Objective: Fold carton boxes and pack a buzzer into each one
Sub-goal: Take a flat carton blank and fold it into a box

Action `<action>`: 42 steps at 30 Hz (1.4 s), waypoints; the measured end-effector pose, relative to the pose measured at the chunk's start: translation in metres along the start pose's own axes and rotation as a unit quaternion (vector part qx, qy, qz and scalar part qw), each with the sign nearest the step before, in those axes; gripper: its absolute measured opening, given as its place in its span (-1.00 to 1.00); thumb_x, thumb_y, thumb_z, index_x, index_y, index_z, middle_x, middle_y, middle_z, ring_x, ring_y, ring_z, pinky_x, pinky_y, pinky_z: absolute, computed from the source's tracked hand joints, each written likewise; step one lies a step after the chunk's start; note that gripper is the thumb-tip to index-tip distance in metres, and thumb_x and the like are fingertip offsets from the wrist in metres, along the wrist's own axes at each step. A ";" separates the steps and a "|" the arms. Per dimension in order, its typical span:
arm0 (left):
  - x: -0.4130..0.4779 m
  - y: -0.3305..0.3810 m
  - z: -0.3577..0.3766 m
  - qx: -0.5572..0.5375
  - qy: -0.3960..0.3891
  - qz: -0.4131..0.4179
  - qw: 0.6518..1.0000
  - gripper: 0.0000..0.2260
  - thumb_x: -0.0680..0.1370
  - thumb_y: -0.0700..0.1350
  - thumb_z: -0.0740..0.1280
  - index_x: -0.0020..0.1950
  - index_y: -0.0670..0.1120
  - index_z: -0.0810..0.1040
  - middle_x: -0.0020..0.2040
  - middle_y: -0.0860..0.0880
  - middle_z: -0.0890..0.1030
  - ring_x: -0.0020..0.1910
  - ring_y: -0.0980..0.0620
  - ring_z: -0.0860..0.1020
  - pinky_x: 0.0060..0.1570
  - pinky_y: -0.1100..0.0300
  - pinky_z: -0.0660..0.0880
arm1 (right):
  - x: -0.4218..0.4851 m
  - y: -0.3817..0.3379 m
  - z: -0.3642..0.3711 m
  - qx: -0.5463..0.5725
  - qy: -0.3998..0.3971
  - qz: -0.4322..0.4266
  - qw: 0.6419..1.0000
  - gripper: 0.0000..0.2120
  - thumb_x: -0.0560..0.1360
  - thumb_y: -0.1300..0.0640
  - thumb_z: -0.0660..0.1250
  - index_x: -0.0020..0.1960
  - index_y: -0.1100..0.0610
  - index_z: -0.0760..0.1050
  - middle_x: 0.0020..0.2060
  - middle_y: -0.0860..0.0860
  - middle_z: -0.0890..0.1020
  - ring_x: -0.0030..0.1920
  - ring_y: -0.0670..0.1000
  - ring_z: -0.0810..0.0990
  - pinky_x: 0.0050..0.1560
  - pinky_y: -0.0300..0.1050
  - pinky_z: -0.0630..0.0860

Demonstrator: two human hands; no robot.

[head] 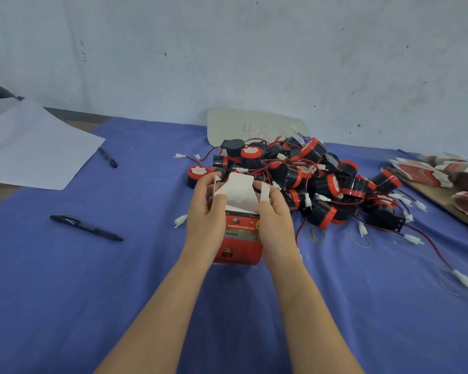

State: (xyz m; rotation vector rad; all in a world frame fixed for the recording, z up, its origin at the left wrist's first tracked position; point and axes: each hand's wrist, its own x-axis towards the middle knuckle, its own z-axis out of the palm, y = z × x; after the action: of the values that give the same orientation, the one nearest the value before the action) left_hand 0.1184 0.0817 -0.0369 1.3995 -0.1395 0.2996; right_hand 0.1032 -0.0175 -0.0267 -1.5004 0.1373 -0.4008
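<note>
Two bare forearms reach in from the near edge over the blue-covered table [92, 306]. Between them, near the middle of the table, the red carton box [239, 238] stands upright with its white top flaps open. The left hand [204, 220] grips the box's left side, fingers curled round it, thumb on the large white flap [238, 190]. The right hand [274, 222] grips the right side and pinches a narrow side flap [265, 191]. To the left lies a black pen [87, 228]. Just beyond the box sits a heap of red-and-black buzzers [308, 176] with red wires. Farther left, a second pen [107, 157] lies beside a sheet of paper [35, 149]; at far right, flat cartons [427, 171] are stacked. A white card [254, 125] leans on the wall.
</note>
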 end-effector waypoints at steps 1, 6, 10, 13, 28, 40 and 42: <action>0.003 0.002 -0.001 -0.018 0.004 -0.021 1.000 -0.78 0.57 -0.17 0.20 0.13 0.07 0.54 -0.01 0.13 0.64 -0.08 0.13 0.62 -0.21 0.27 0.54 | 0.000 0.000 -0.001 -0.005 0.002 -0.001 1.000 -0.59 0.51 0.36 0.05 0.08 -0.06 0.52 0.03 -0.05 0.61 0.02 0.00 0.59 -0.03 -0.07 0.55; 0.014 0.002 -0.011 -0.033 -0.003 -0.079 0.996 -0.71 0.58 -0.08 0.22 -0.29 0.01 0.62 -0.17 -0.01 0.67 -0.10 0.02 0.60 -0.07 0.12 0.53 | 0.004 0.000 -0.012 0.020 -0.026 0.040 0.999 -0.59 0.50 0.36 0.06 0.03 -0.02 0.57 -0.04 0.05 0.65 -0.24 -0.02 0.55 -0.28 -0.18 0.48; 0.016 -0.005 -0.017 -0.049 -0.071 -0.132 0.988 -0.78 0.61 -0.09 0.22 -0.10 -0.04 0.65 -0.07 0.00 0.68 0.01 0.03 0.59 -0.03 0.16 0.48 | 0.009 0.002 -0.022 0.028 -0.047 0.093 0.994 -0.60 0.46 0.35 0.09 -0.06 0.01 0.63 -0.19 0.06 0.66 -0.30 0.01 0.55 -0.26 -0.12 0.49; 0.015 -0.003 -0.020 -0.126 -0.132 -0.182 0.966 -0.74 0.62 -0.03 0.19 0.13 -0.08 0.63 0.06 -0.07 0.68 0.07 -0.02 0.62 -0.03 0.12 0.56 | 0.009 0.002 -0.024 0.034 -0.064 0.141 0.987 -0.63 0.45 0.33 0.11 -0.11 0.02 0.65 -0.28 0.03 0.68 -0.40 -0.05 0.57 -0.32 -0.15 0.51; 0.012 -0.006 -0.022 -0.210 -0.137 -0.264 0.932 -0.74 0.53 0.07 0.31 0.04 -0.07 0.64 -0.10 -0.11 0.70 -0.24 -0.02 0.67 -0.33 0.13 0.60 | 0.012 0.003 -0.019 -0.007 -0.068 0.214 0.974 -0.81 0.50 0.29 0.12 0.05 0.14 0.44 -0.34 0.04 0.43 -0.35 0.02 0.41 -0.15 -0.03 0.35; 0.014 -0.008 -0.019 -0.185 -0.116 -0.216 0.952 -0.85 0.61 -0.12 0.24 0.05 -0.09 0.59 -0.10 -0.06 0.69 -0.20 0.05 0.65 -0.27 0.16 0.60 | 0.015 0.004 -0.025 -0.066 -0.056 0.136 0.987 -0.74 0.56 0.27 0.19 0.18 0.22 0.56 -0.22 -0.03 0.55 -0.23 -0.08 0.50 -0.19 -0.23 0.46; 0.013 -0.011 -0.015 -0.092 -0.078 -0.168 0.978 -0.83 0.62 -0.10 0.23 0.14 -0.11 0.56 0.03 -0.05 0.65 -0.05 0.04 0.62 -0.08 0.12 0.59 | 0.014 0.005 -0.024 -0.054 -0.043 0.125 0.990 -0.73 0.55 0.30 0.16 0.16 0.20 0.57 -0.26 -0.04 0.55 -0.29 -0.11 0.50 -0.33 -0.32 0.47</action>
State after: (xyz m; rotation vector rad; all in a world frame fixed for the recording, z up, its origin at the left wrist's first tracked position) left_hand 0.1333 0.0967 -0.0466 1.2371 -0.0553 -0.1021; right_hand 0.1089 -0.0449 -0.0310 -1.5820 0.2790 -0.1277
